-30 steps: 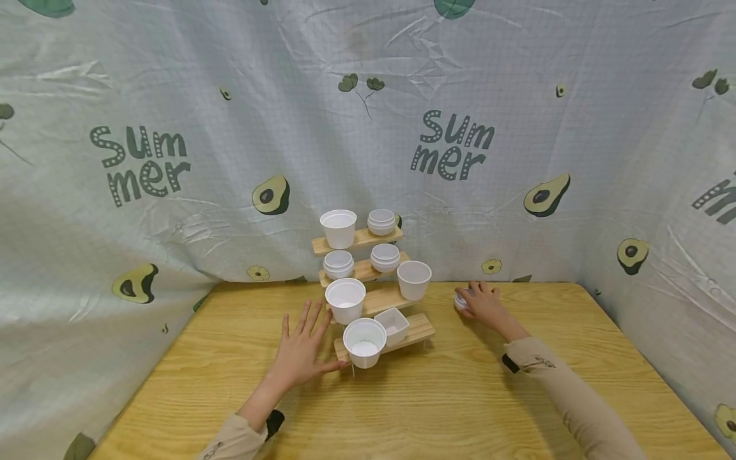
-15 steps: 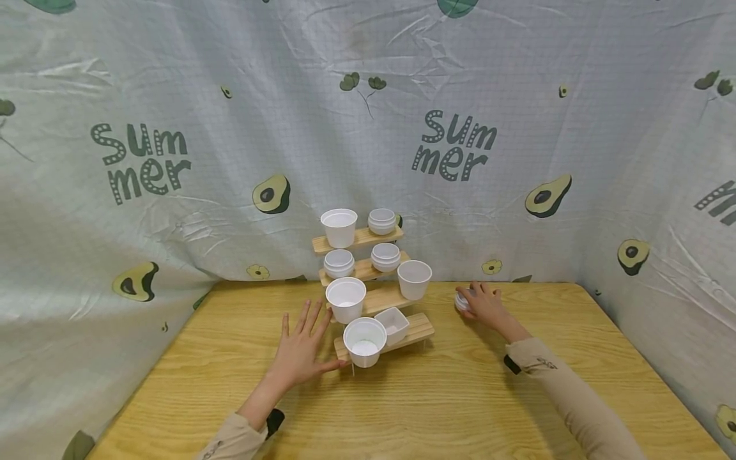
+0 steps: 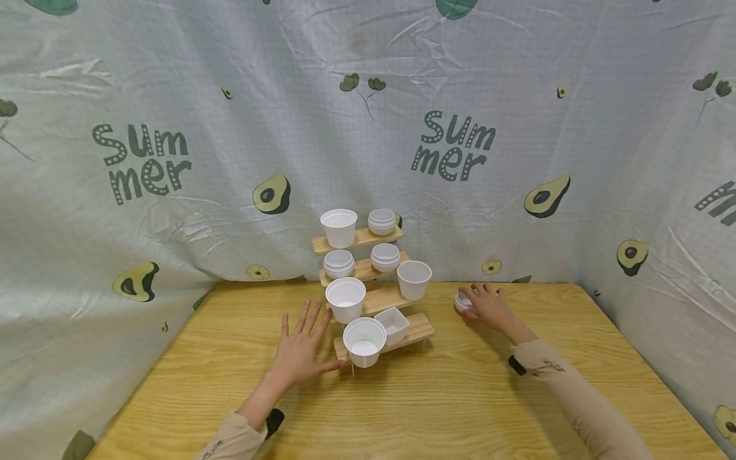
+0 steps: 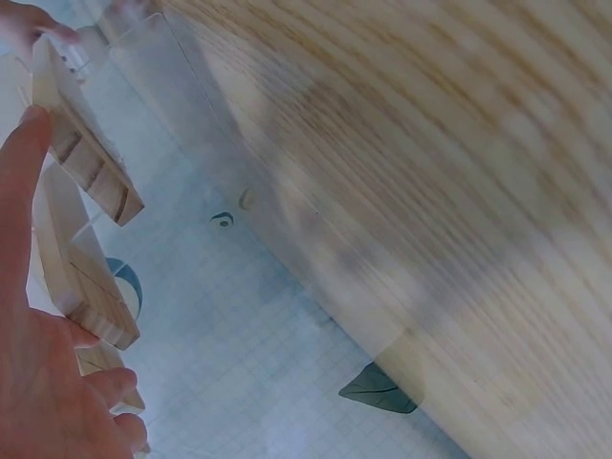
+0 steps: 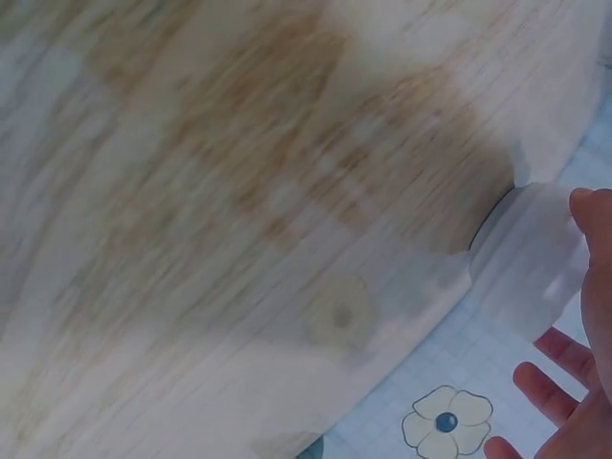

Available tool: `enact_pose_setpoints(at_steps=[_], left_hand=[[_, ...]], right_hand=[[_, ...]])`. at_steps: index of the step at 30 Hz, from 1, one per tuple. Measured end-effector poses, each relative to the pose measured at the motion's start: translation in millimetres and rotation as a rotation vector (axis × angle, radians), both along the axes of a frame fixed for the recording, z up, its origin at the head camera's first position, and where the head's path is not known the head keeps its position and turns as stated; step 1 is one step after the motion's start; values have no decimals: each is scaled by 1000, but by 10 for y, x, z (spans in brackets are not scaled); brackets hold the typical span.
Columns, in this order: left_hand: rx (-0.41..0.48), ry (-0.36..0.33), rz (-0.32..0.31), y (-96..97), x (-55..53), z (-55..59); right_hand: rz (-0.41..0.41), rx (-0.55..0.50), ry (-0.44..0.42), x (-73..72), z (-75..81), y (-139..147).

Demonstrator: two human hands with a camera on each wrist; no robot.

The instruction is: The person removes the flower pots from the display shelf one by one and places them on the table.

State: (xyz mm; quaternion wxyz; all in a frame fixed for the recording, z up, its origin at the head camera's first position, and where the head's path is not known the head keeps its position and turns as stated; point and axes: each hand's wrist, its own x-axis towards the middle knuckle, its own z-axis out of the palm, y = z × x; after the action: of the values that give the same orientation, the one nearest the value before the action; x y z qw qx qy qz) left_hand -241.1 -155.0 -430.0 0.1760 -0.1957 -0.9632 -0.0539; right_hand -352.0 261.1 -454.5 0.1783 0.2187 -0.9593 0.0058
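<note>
My left hand point(image 3: 300, 350) spreads its straight fingers along the left side of a tiered wooden stand point(image 3: 382, 299). Its thumb touches the end of the lowest board; in the left wrist view the fingers of that hand point(image 4: 43, 382) lie against the board ends. Off to the right, my right hand point(image 3: 489, 308) grips a small round white pot point(image 3: 462, 303) standing on the table. The right wrist view shows the pot point(image 5: 531, 263) between thumb and fingers, its ringed side facing the camera. Part of the pot is hidden by the hand.
The stand carries several white pots, among them a square pot point(image 3: 392, 326) and a round one point(image 3: 365, 342) on the lowest board. A curtain point(image 3: 494, 230) printed with avocados hangs right behind the wooden table point(image 3: 437, 409).
My right hand and forearm have shifted very slightly to the right, the small white pot staying in its grip. My left hand and the stand look the same.
</note>
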Motion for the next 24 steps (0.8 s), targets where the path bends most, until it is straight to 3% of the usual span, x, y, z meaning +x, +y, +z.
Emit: enact_pose_setpoints(at_steps=[24], left_hand=[[-3, 5, -4, 7, 17, 25]], right_hand=[[152, 8, 234, 282, 55, 71]])
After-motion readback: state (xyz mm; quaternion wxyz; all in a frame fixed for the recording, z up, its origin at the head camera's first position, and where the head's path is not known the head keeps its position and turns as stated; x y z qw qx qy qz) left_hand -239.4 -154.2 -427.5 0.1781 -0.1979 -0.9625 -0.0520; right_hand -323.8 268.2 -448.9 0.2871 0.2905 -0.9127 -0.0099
